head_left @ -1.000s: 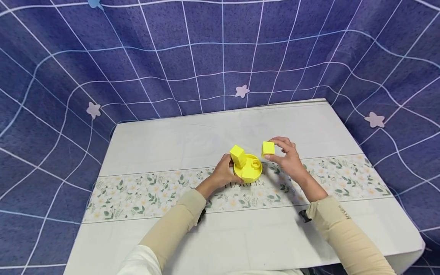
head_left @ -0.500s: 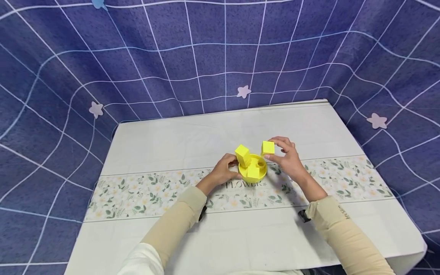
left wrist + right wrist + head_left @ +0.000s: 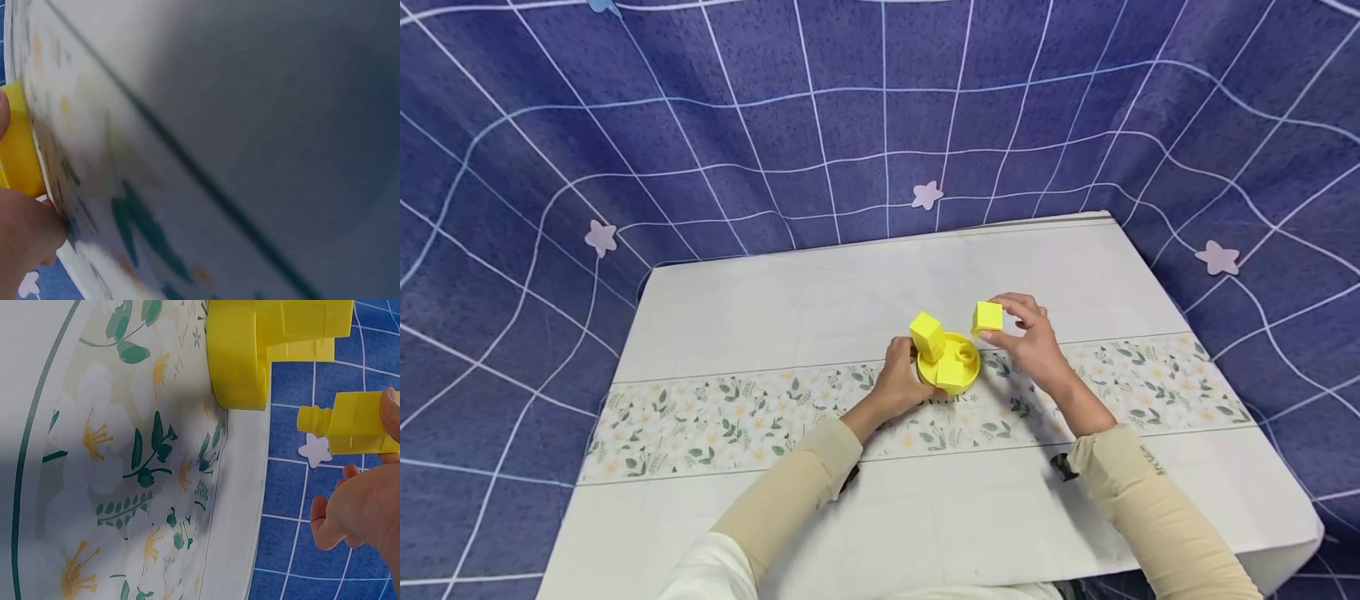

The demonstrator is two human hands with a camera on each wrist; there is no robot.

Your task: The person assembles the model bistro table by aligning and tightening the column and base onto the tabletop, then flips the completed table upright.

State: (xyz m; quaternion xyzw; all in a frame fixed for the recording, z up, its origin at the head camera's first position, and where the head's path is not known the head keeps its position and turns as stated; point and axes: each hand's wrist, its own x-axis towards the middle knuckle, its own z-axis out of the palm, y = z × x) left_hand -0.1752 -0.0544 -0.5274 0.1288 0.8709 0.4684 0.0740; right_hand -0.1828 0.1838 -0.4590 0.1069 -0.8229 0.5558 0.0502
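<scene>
In the head view, a round yellow base (image 3: 974,373) with a raised rim stands over the printed strip of the tablecloth. My left hand (image 3: 901,380) grips its left side, fingers behind and thumb at the front. On the base are a tall square yellow block (image 3: 927,333), a lower yellow block (image 3: 951,377) and a round socket (image 3: 964,353). My right hand (image 3: 1033,346) pinches a square yellow piece (image 3: 359,422) between thumb and fingers, just right of the base. The right wrist view shows its ridged round neck pointing toward the table, apart from the base.
A white tablecloth (image 3: 760,317) with a floral strip (image 3: 722,425) covers the table. Blue curtains (image 3: 850,125) with a white grid and stars (image 3: 927,195) hang behind it and at both sides.
The base has shifted slightly right, and my left hand has moved with it, its thumb now farther round the front. My right hand holds the square piece in almost the same place.
</scene>
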